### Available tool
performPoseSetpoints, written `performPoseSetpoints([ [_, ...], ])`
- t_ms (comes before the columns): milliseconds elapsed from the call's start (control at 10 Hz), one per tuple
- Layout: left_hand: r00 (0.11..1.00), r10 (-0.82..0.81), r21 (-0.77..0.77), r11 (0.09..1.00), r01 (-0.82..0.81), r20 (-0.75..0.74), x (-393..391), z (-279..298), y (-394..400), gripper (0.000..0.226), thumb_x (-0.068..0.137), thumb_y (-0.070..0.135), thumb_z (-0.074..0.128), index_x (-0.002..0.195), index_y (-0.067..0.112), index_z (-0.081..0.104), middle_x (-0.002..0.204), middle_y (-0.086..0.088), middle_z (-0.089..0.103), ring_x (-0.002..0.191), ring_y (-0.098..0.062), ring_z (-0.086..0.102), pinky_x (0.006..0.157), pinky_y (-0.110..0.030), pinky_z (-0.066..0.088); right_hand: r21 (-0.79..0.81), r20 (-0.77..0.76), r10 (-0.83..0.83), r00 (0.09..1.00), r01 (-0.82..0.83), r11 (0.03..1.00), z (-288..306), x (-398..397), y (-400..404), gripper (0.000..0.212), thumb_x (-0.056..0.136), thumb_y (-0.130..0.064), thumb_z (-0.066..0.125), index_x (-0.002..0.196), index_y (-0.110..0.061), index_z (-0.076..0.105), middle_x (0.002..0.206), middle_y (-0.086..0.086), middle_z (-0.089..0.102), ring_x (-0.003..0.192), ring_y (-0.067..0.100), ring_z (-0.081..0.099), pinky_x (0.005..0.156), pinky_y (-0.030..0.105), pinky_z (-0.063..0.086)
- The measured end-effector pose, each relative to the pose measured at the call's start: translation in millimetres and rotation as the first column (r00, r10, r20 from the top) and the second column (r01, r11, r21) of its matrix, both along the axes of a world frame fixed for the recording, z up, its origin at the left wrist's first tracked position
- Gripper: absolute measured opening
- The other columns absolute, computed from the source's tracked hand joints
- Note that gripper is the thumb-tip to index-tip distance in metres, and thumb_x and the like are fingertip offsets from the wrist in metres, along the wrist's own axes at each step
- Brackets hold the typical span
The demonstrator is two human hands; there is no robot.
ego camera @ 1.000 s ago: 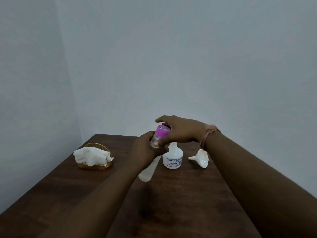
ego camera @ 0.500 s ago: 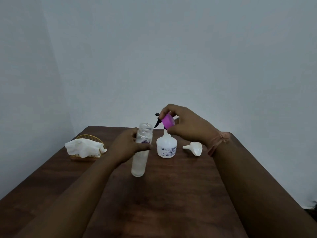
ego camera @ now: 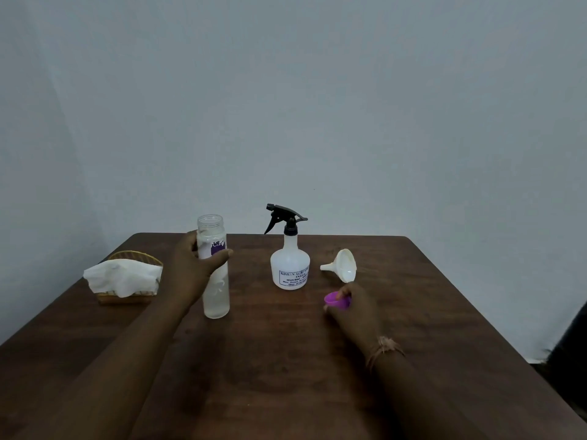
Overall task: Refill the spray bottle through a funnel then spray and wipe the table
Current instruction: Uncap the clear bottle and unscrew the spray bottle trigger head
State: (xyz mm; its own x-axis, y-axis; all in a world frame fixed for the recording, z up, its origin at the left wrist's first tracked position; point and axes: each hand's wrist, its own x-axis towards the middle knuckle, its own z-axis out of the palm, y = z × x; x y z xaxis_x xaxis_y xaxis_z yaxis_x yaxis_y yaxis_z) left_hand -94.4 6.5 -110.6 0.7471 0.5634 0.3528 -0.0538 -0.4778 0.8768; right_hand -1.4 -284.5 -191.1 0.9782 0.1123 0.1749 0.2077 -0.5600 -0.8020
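With the purple cap (ego camera: 337,301) just unscrewed and now lowered to the counter (ego camera: 286,360) in my right hand (ego camera: 354,308), my left hand (ego camera: 197,265) grips the open water bottle (ego camera: 216,274), ready for pouring.

The right hand (ego camera: 352,308) hides part of the purple cap (ego camera: 336,301).
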Motion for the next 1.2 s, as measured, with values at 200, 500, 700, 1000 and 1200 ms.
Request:
performPoseSetpoints([
  [200,0.958,0.276,0.027,0.96,-0.279,0.072,-10.2,-17.8,-32.6,0.086,0.075,0.043,0.084,0.145,0.022,0.039,0.14,-0.008,0.056,0.128,-0.028,0.052,0.101,-0.044,0.046,-0.194,0.231,-0.044,0.972,0.091,0.977,0.6,-3.9,18.6,0.048,0.069,-0.047,0.086,0.101,-0.034,0.051,0.105,-0.012,0.057,0.102,0.014,0.053,0.101,0.039,0.044],
  [500,0.992,0.001,0.104,0.994,-0.014,0.126,0.8,-78.3,-99.7,0.041,0.088,-0.002,0.058,0.116,0.028,0.052,0.111,0.016,0.056,0.105,-0.01,0.059,0.085,-0.029,0.052,-0.132,0.089,0.132,0.987,-0.12,0.984,20.2,38.7,107.7,0.102,0.079,-0.051,0.076,0.155,-0.008,0.024,0.16,0.016,0.028,0.15,0.033,0.025,0.119,0.045,0.031],
  [700,0.992,-0.116,-0.087,0.99,0.111,-0.055,20.9,-86.1,-85.8,0.063,0.088,0.011,0.067,0.138,0.037,0.039,0.131,0.018,0.053,0.119,0.002,0.053,0.096,-0.019,0.045,-0.141,0.126,0.119,0.985,-0.1,0.985,23.4,16.1,109.6,0.081,0.063,-0.057,0.076,0.129,-0.022,0.044,0.124,0.0,0.05,0.116,0.021,0.051,0.097,0.041,0.048],
  [1000,0.942,-0.274,0.106,0.949,0.298,-0.195,19.0,-87.7,-86.9,0.086,0.062,0.046,0.079,0.137,0.043,0.038,0.129,0.016,0.054,0.114,-0.002,0.056,0.102,-0.026,0.049,0.105,0.162,0.296,0.941,-0.315,0.943,16.4,-21.9,61.2,0.06,0.068,-0.078,0.069,0.116,-0.045,0.05,0.121,-0.024,0.049,0.115,0.001,0.053,0.093,0.026,0.05],
  [1200,0.957,-0.272,0.321,0.901,0.292,-0.105,14.5,-82.4,-91.4,0.084,0.07,0.046,0.085,0.137,0.045,0.035,0.116,0.033,0.048,0.104,0.012,0.051,0.086,0.0,0.035,0.492,0.279,0.141,0.95,-0.267,0.829,37.4,-24.9,62.6,0.041,0.075,-0.047,0.086,0.11,-0.033,0.07,0.101,-0.012,0.076,0.098,0.007,0.072,0.089,0.04,0.059],
])
